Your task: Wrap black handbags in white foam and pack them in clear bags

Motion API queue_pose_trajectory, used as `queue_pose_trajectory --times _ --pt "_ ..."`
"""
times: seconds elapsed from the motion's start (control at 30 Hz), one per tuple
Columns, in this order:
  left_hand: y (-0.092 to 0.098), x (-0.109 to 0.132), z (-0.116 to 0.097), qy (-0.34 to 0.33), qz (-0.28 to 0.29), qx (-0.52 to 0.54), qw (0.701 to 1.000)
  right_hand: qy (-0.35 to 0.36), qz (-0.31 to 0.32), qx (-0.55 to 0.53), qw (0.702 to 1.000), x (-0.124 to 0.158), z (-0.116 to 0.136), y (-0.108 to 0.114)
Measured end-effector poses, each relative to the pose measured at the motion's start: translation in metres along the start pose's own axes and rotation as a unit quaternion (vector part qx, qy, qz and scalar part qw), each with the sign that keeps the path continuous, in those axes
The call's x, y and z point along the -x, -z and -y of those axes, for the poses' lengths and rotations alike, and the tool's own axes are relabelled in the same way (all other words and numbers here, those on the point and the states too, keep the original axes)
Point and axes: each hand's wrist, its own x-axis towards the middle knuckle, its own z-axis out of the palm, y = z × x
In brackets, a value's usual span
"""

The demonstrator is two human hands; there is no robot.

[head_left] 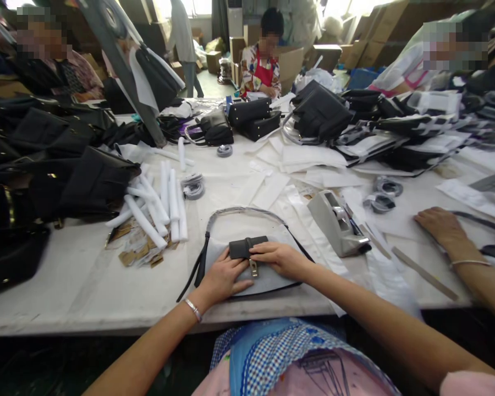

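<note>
A black handbag [202, 269] lies flat on the table in front of me, its front covered by a pale protective sheet [223, 286]. Its wrapped shoulder strap [243, 209] arches away from me. A dark flap [239, 249] with a gold clasp [253, 268] sits at its middle. My left hand [225, 275] rests on the bag's left side, fingers stretched out and touching the flap's lower edge. Across the flap's right part lies my right hand [282, 258], fingers extended flat over it near the clasp. Neither hand is wrapped around anything.
White foam rolls [173, 203] and a heap of black bags [74, 181] lie to the left. A tape dispenser [334, 223] stands to the right, beside wrapped strap coils [381, 195]. A co-worker's hand [439, 225] rests at far right. More black bags [319, 113] are piled behind.
</note>
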Motion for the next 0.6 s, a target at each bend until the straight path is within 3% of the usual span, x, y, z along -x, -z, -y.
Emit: queue_pose_trajectory --times 0.27,0.43,0.6 --pt "-0.006 0.009 -0.002 -0.007 -0.078 -0.033 0.996 0.001 0.073 0.078 0.994 0.003 -0.002 -0.007" --pt "-0.009 0.022 -0.007 -0.030 -0.132 -0.059 0.989 -0.008 0.084 0.093 0.992 0.005 0.006 -0.007" --pt "-0.004 0.025 -0.009 -0.128 -0.098 -0.049 0.986 -0.014 0.074 0.097 0.992 0.007 0.004 -0.013"
